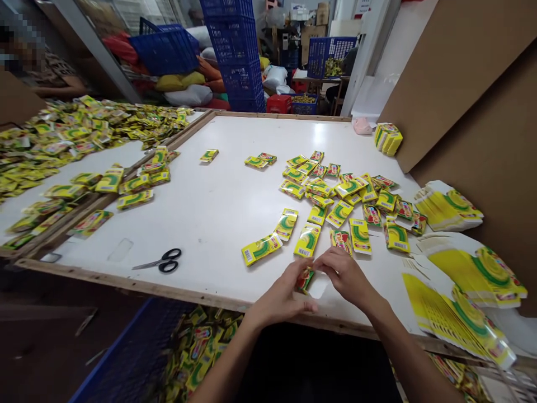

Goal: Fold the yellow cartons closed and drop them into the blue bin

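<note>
Near the table's front edge, my left hand curls round a small yellow, green and red cardboard box, partly hidden by the fingers. My right hand has its fingers pinched together at the far end of the same box; the exact contact is hidden. Just beyond my hands lie more small boxes, among them a yellow box, a box with its red print up and a box with a white open flap. Fanned stacks of flat yellow cartons rest to the right of my right hand.
Black-handled scissors lie on the white table at left. A cluster of small boxes spreads across the middle right. A large heap of packets covers the left table. Blue crates stand behind; a person is at far left.
</note>
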`<action>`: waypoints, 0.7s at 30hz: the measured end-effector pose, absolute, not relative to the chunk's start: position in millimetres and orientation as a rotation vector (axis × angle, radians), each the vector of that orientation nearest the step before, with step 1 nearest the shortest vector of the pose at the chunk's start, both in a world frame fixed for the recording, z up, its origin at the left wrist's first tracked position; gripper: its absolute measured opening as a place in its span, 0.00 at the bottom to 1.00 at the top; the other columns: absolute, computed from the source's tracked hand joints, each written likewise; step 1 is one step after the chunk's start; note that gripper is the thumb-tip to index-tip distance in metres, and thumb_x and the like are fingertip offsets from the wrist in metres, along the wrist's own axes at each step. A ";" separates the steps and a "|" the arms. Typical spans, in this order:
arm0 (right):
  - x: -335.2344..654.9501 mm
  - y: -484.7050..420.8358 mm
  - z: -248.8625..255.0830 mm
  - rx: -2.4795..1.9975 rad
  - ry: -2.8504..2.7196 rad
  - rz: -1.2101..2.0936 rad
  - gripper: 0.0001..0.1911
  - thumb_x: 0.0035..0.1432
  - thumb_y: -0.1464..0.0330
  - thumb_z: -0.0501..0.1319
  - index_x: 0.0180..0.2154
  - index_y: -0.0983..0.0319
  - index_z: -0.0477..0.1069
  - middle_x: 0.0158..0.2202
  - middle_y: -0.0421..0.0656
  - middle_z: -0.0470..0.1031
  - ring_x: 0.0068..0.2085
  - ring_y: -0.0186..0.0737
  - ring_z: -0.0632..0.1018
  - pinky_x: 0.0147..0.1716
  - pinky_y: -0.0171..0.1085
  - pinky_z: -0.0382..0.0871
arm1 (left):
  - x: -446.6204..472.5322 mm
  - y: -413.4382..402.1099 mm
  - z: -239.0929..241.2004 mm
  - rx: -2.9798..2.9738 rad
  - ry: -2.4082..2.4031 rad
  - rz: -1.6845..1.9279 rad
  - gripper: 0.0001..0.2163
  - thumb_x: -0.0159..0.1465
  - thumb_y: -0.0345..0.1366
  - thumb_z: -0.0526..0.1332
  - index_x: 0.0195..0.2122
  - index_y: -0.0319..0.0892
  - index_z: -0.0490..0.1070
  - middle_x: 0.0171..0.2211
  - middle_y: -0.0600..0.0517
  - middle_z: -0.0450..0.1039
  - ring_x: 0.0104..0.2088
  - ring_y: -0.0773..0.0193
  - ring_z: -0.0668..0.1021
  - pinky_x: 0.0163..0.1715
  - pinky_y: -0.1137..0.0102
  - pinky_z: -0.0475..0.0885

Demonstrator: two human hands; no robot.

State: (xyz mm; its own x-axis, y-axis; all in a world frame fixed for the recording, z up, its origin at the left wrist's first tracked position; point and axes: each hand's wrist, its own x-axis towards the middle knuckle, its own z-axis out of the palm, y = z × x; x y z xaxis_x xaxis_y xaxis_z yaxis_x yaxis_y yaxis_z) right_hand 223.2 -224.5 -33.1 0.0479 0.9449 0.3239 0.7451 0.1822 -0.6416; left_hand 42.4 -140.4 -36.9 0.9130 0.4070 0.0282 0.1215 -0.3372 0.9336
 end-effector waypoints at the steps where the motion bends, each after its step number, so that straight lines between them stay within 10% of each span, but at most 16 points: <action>1: 223.9 -224.1 -34.6 -1.593 -1.716 0.432 0.12 0.63 0.74 0.54 0.31 0.59 0.73 0.30 0.42 0.77 0.35 0.42 0.73 0.36 0.39 0.65 | 41.4 -140.0 -39.0 1.831 0.348 0.263 0.35 0.53 0.38 0.69 0.60 0.45 0.56 0.58 0.43 0.62 0.57 0.49 0.66 0.57 0.58 0.62; 10: 206.4 -240.6 -65.0 -1.584 -0.995 0.505 0.12 0.59 0.62 0.61 0.43 0.59 0.68 0.42 0.45 0.76 0.37 0.41 0.77 0.39 0.40 0.70 | 59.4 -159.5 -77.5 1.445 0.776 0.615 0.32 0.49 0.34 0.71 0.51 0.47 0.55 0.36 0.55 0.69 0.34 0.64 0.74 0.35 0.71 0.68; 21: 171.3 -249.4 -108.9 -1.425 -0.759 0.720 0.13 0.55 0.62 0.63 0.41 0.59 0.67 0.40 0.46 0.76 0.41 0.43 0.78 0.41 0.41 0.73 | 46.0 -176.3 -82.2 1.365 0.722 0.661 0.17 0.62 0.36 0.60 0.50 0.47 0.57 0.38 0.52 0.74 0.36 0.64 0.76 0.38 0.70 0.70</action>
